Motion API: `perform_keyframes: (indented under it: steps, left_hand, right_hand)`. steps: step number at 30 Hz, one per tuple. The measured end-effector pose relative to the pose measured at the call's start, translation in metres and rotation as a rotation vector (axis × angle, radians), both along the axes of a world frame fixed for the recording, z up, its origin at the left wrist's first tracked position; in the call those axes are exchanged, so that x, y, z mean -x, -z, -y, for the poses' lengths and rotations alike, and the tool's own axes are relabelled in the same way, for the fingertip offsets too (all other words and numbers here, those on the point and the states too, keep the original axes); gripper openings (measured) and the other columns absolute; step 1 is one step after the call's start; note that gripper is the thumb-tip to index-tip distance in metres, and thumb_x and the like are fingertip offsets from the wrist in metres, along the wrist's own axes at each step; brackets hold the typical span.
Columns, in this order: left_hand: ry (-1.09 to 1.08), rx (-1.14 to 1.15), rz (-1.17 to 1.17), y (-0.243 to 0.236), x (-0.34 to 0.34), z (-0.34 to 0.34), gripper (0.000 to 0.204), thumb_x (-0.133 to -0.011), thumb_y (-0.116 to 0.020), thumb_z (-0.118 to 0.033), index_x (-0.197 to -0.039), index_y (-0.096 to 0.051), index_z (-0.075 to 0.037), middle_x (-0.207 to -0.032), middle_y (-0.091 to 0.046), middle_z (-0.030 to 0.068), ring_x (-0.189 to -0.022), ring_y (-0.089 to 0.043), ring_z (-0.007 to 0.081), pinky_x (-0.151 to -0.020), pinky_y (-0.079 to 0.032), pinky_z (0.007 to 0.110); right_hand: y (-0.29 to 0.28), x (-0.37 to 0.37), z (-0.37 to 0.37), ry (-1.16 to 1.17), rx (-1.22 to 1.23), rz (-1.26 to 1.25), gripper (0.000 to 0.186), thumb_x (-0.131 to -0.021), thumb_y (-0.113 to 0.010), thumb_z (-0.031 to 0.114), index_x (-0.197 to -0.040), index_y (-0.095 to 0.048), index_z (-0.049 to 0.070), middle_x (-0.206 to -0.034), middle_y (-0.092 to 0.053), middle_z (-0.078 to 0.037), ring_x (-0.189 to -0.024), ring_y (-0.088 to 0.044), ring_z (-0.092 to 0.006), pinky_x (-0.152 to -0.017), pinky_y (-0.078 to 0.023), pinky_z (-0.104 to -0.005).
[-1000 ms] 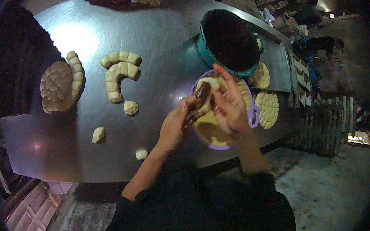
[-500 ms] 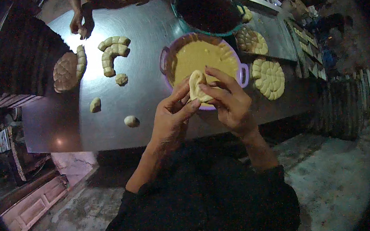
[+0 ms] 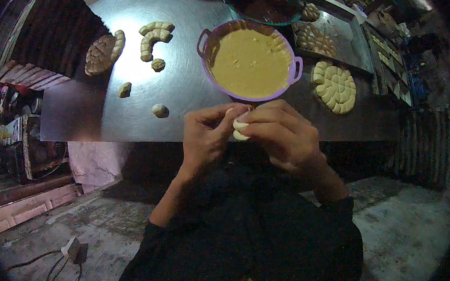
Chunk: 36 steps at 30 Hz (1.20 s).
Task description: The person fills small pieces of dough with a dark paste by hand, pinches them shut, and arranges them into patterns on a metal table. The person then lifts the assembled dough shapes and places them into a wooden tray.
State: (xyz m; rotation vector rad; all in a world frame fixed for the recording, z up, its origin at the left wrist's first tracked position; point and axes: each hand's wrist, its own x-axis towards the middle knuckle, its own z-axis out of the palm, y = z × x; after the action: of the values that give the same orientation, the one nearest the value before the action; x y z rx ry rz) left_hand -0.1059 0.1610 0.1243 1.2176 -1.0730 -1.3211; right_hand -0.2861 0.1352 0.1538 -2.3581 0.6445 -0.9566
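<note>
At the centre of the frame, the left hand [image 3: 203,137] and the right hand [image 3: 287,135] meet over the near edge of the counter [image 3: 137,116], with a small pale dough piece [image 3: 241,132] between them. The fingers of both hands are closed on it, pinching it from either side; the right fingers curl over its upper part, so its full shape is partly hidden.

Just above the hands in the frame stands a lavender basin [image 3: 299,70], holding a smooth yellow mass [image 3: 253,63]. Touching or just behind it, at the top of the frame, is a teal basin [image 3: 233,3] with dark contents.

Left of the hands, three separate dough lumps [image 3: 160,111] lie on the metal surface, below two curved dough rows [image 3: 156,26]. Farther toward the upper left sits a flat, browner dough cluster [image 3: 101,56] with a strip of pieces along its right side. To the right of the lavender basin lies a rounded, pale dough cluster [image 3: 334,88], near a tray [image 3: 342,26] bearing more dough pieces [image 3: 315,40] in the upper right.
</note>
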Motion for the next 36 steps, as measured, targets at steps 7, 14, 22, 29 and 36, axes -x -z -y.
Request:
perform_keyframes:
  steps: [7, 14, 22, 29, 36]
  left_hand:
    - [0.107, 0.087, -0.115, -0.002, -0.031, 0.001, 0.019, -0.087, -0.069, -0.009, -0.101, -0.072, 0.003, -0.096, -0.073, 0.0113, -0.086, -0.067, 0.0136, -0.079, -0.052, 0.026]
    - [0.059, -0.011, -0.234, 0.023, -0.112, 0.020, 0.026, -0.090, -0.067, -0.015, -0.109, -0.069, 0.002, -0.102, -0.071, 0.0097, -0.092, -0.065, 0.0124, -0.086, -0.051, 0.027]
    - [0.088, -0.305, -0.363, 0.086, -0.192, 0.018, 0.030, -0.093, -0.065, -0.023, -0.112, -0.069, 0.000, -0.112, -0.068, 0.0070, -0.100, -0.060, 0.0105, -0.089, -0.047, 0.027]
    - [-0.094, -0.286, 0.022, 0.169, -0.225, 0.013, 0.021, -0.088, -0.068, -0.016, -0.103, -0.071, -0.003, -0.112, -0.067, 0.0102, -0.102, -0.062, 0.0184, -0.084, -0.049, 0.031]
    - [-0.405, -0.364, -0.009, 0.199, -0.266, 0.049, 0.030, -0.096, -0.055, -0.016, -0.125, -0.059, -0.006, -0.105, -0.065, 0.0084, -0.096, -0.062, 0.0155, -0.079, -0.049, 0.029]
  right_hand:
    - [-0.015, -0.024, 0.012, 0.082, -0.099, -0.117, 0.026, -0.075, -0.073, 0.003, -0.099, -0.066, 0.010, -0.093, -0.062, -0.008, -0.086, -0.060, -0.0293, -0.075, -0.050, -0.0366]
    - [0.000, -0.107, 0.036, -0.038, -0.489, 0.119, 0.045, -0.071, -0.079, 0.007, -0.112, -0.063, 0.013, -0.101, -0.062, -0.008, -0.088, -0.057, -0.0286, -0.082, -0.048, -0.0385]
    - [0.055, -0.191, 0.066, -0.023, -0.277, -0.302, 0.067, -0.070, -0.082, 0.020, -0.128, -0.051, 0.010, -0.098, -0.063, -0.008, -0.084, -0.057, -0.0299, -0.076, -0.047, -0.0402]
    - [0.144, -0.254, 0.061, 0.176, -1.298, -0.216, 0.049, -0.074, -0.078, -0.002, -0.114, -0.051, 0.005, -0.101, -0.061, -0.004, -0.091, -0.059, -0.0092, -0.075, -0.050, -0.0234]
    - [0.216, -0.278, 0.108, 0.313, -0.718, -0.327, 0.021, -0.086, -0.066, 0.002, -0.106, -0.060, 0.001, -0.091, -0.064, -0.005, -0.089, -0.064, -0.0158, -0.077, -0.050, -0.0277]
